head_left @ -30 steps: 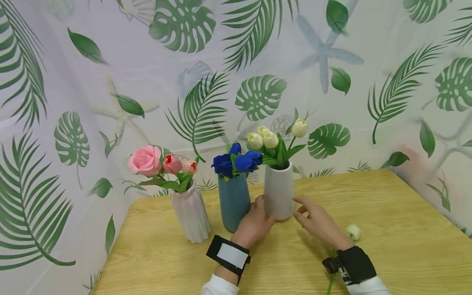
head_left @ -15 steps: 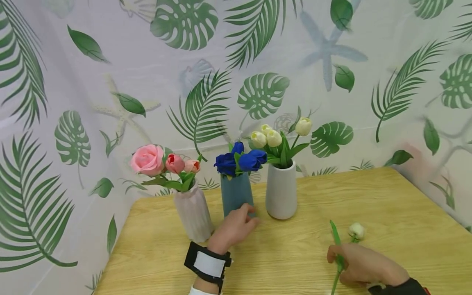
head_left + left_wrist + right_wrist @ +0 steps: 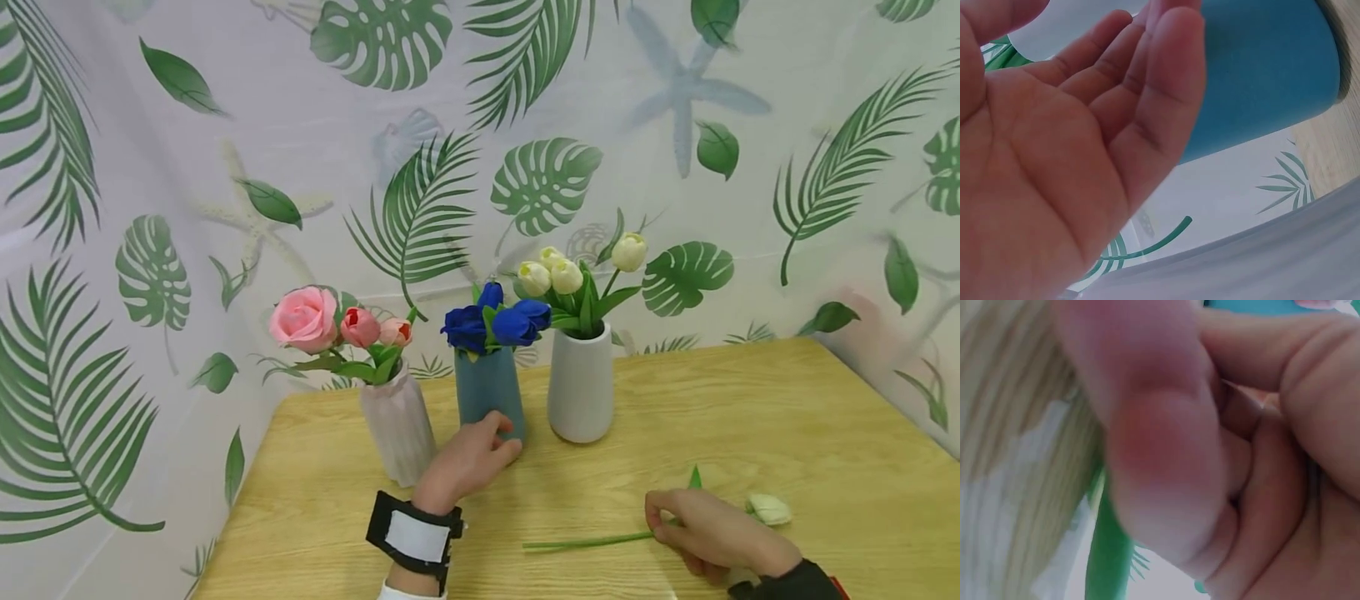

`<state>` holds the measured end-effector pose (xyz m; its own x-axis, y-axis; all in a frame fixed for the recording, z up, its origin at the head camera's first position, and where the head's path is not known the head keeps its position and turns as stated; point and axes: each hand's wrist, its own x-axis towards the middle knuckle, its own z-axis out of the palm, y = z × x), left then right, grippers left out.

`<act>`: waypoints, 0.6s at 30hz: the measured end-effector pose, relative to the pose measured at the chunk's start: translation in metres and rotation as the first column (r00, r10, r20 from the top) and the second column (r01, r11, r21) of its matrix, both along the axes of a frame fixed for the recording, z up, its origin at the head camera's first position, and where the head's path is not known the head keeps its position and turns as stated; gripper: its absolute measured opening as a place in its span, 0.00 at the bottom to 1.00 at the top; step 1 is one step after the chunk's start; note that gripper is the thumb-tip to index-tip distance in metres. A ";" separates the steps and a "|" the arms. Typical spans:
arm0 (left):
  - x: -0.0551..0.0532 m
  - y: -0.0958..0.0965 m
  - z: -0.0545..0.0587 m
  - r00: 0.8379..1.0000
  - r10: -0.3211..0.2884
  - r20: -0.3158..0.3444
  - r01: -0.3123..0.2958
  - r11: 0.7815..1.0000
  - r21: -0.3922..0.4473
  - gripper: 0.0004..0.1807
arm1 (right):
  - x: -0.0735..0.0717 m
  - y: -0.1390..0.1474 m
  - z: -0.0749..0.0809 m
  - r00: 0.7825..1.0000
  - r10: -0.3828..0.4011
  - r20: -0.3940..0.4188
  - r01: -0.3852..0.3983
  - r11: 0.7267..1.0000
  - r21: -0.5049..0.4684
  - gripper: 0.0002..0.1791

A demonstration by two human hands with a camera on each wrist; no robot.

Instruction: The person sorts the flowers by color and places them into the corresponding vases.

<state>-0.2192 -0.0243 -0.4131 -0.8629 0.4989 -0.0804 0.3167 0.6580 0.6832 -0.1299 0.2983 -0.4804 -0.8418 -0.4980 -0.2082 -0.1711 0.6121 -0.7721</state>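
My right hand (image 3: 697, 533) pinches the green stem (image 3: 592, 542) of a single white flower over the right front of the table. Its pale bloom (image 3: 768, 508) points right and the stem's bare end points left. My left hand (image 3: 468, 462) is in front of the blue vase (image 3: 487, 387), fingers loosely bent; in the left wrist view the fingertips lie close against the blue vase (image 3: 1266, 69), and contact is hard to tell. Blue flowers (image 3: 495, 321) stand in that vase. Beside it, the white vase (image 3: 581, 387) holds several cream tulips (image 3: 566, 275).
A pale pink ribbed vase (image 3: 397, 425) with a pink rose (image 3: 303, 319) and smaller pink tulips stands left of the blue vase, close to my left wrist. The wooden table (image 3: 750, 400) ends at a leaf-patterned backdrop (image 3: 465, 100).
Both hands have left the white vase. My left hand went left to the blue vase. My right hand moved right, took the white flower off the table and turned its stem leftward.
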 end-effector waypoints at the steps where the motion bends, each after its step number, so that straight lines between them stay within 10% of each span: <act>1: 0.000 0.000 0.000 1.000 -0.004 -0.001 0.004 1.000 -0.008 0.21 | 0.001 -0.002 0.001 1.000 -0.022 0.010 0.022 1.000 0.010 0.03; 8: 0.003 -0.001 0.000 0.999 -0.038 0.003 0.038 0.998 -0.050 0.20 | 0.005 -0.031 0.000 0.990 -0.013 -0.141 0.031 0.991 0.130 0.11; 13: 0.003 -0.002 -0.002 0.999 -0.043 0.007 0.043 0.998 -0.051 0.20 | 0.007 -0.045 -0.008 0.928 0.071 -0.366 0.031 0.964 0.264 0.06; 18: 0.003 -0.004 -0.002 0.999 -0.039 0.029 0.040 0.999 -0.018 0.21 | 0.011 -0.047 -0.006 0.972 -0.048 -0.230 0.073 0.992 0.099 0.02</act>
